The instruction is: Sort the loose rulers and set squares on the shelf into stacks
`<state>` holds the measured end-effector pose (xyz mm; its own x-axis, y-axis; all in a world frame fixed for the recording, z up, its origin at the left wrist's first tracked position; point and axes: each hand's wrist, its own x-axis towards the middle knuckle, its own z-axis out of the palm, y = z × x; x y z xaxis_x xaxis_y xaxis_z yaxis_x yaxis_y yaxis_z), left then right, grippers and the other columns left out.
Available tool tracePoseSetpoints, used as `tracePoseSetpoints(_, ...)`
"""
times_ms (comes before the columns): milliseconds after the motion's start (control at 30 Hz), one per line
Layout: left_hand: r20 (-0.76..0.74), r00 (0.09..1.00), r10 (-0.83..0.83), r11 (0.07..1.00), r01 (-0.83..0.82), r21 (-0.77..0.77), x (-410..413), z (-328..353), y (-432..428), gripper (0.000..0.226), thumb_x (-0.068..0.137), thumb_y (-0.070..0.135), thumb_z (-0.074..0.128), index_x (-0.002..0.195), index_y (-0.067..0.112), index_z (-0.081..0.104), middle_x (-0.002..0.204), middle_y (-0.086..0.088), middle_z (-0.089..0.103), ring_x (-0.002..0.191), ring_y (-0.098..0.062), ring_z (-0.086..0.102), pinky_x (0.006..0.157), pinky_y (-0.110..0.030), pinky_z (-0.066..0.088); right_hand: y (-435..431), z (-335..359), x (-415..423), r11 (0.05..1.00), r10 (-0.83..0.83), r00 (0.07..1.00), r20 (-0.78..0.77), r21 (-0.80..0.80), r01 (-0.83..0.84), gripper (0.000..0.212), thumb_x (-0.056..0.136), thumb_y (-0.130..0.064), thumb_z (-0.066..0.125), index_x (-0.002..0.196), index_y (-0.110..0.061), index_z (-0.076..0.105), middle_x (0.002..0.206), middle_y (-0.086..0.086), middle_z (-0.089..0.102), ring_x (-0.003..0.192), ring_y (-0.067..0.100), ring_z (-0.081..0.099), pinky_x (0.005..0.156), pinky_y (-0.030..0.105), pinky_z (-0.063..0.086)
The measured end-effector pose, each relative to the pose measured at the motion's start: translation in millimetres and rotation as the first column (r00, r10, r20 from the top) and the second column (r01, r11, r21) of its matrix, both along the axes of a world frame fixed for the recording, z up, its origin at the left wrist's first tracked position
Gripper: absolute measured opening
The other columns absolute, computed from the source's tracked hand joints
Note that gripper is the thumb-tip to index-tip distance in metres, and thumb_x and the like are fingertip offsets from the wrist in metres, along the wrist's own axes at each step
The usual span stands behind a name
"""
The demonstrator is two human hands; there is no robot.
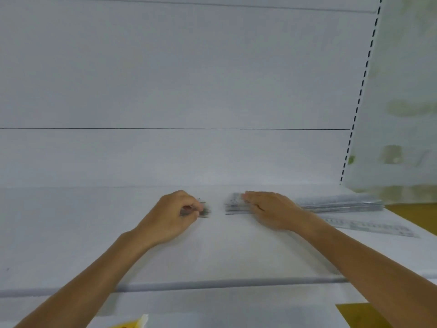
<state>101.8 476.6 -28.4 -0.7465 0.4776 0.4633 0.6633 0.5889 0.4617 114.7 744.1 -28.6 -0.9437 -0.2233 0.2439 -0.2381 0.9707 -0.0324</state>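
Packaging [132, 324] in yellow and white pokes in at the bottom edge, well short of either hand's fingers; beyond it the grey front rail [212, 284] of the white shelf [212, 254] runs across under both forearms. The left hand [175, 216] rests on the shelf with its fingers curled in and thumb closed against them, pinching a small clear piece [204, 210] that juts out just past the fingertips; blur hides whether it is a ruler or a set square. A bare strip of shelf separates those fingertips from the right hand [269, 211]; its fingers lie straight and close together, pressed flat on the near end of a stack of clear rulers [343, 204]; the stack's end shows just beyond the fingertips and its length runs off behind the wrist. One loose ruler [371, 229] lies flat nearer than the stack, well back from the right fingers, beside the forearm. Past both sets of fingers stands the white back panel [189, 91], with a slotted upright [365, 74] and a translucent sheet [406, 102] off beyond the stack's far end.
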Motion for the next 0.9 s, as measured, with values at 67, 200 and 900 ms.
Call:
tracePoseSetpoints(67,-0.012,0.999,0.048,0.999,-0.048,0.002,-2,2,-13,0.021,0.086,0.017,0.061,0.080,0.037,0.063,0.093,0.015,0.058,0.086,0.005,0.056,0.070,-0.007,0.039,0,-3,1,1.000,-0.024,0.999,0.024,-0.004,0.024,0.042,0.100,-0.030,0.025,0.137,-0.024,0.042,0.145,-0.006,0.041,0.131,0.019,0.040,0.108,0.034,0.031)
tracePoseSetpoints(200,0.002,0.994,0.113,0.994,-0.113,-0.015,-9,5,-38,0.027,0.086,0.015,0.060,0.075,0.040,0.060,0.092,0.011,0.060,0.085,0.001,0.057,0.075,-0.018,0.045,-5,1,-2,1.000,-0.007,0.999,-0.053,0.004,0.007,0.034,0.099,-0.029,0.027,0.103,-0.014,0.058,0.106,0.002,0.062,0.101,0.026,0.058,0.087,0.040,0.044)
tracePoseSetpoints(900,0.176,0.966,0.189,0.945,-0.130,-0.301,-61,-7,-54,0.084,0.080,0.048,0.063,0.146,0.021,0.019,0.142,-0.001,0.041,0.127,-0.018,0.041,0.100,-0.029,0.034,-84,33,-21,0.984,-0.005,0.997,-0.082,-0.180,-0.010,0.066,0.081,-0.046,0.063,0.138,-0.025,0.036,0.133,-0.002,0.048,0.122,0.014,0.042,0.100,0.030,0.035)
